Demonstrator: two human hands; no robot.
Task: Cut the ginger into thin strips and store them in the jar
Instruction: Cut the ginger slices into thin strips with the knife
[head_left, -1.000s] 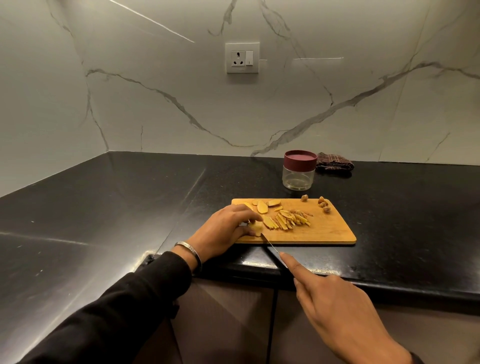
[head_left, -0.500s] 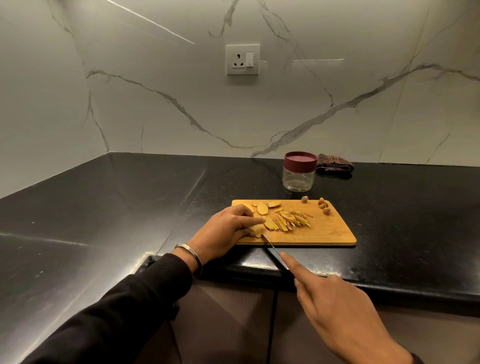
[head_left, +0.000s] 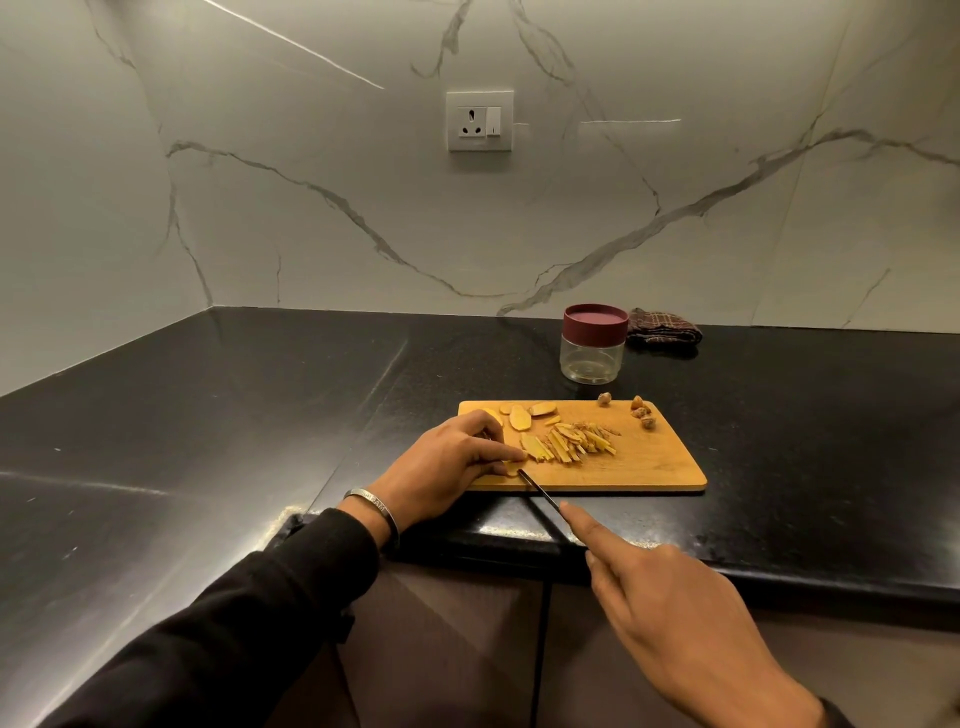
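A: Where is the ginger being worked?

B: A ginger slice (head_left: 511, 469) is pinned flat by the left hand (head_left: 451, 470) at the near left corner of the cutting board (head_left: 654, 462), with the fingertips curled down onto it. The knife (head_left: 540, 491) is grasped by the right hand (head_left: 670, 597), the forefinger laid straight along its spine, and the blade tip is set right beside those fingertips.

A: What could be expected to go wrong?

B: A fingertip could be nicked, since the blade is touching the slice just where it is held. The slice, being thin and probably slippery, could be pushed sideways under the blade, and uneven strips would be produced.

A: And the rest?

B: The cut strips (head_left: 569, 447) are heaped mid-board, and uncut slices (head_left: 519, 418) are left behind the hand. The board is lying close to the tabletop (head_left: 260, 415) edge, so it might be nudged off by a hard stroke. The jar (head_left: 594, 343) is standing beyond the board, lid on; nothing has been stored yet.
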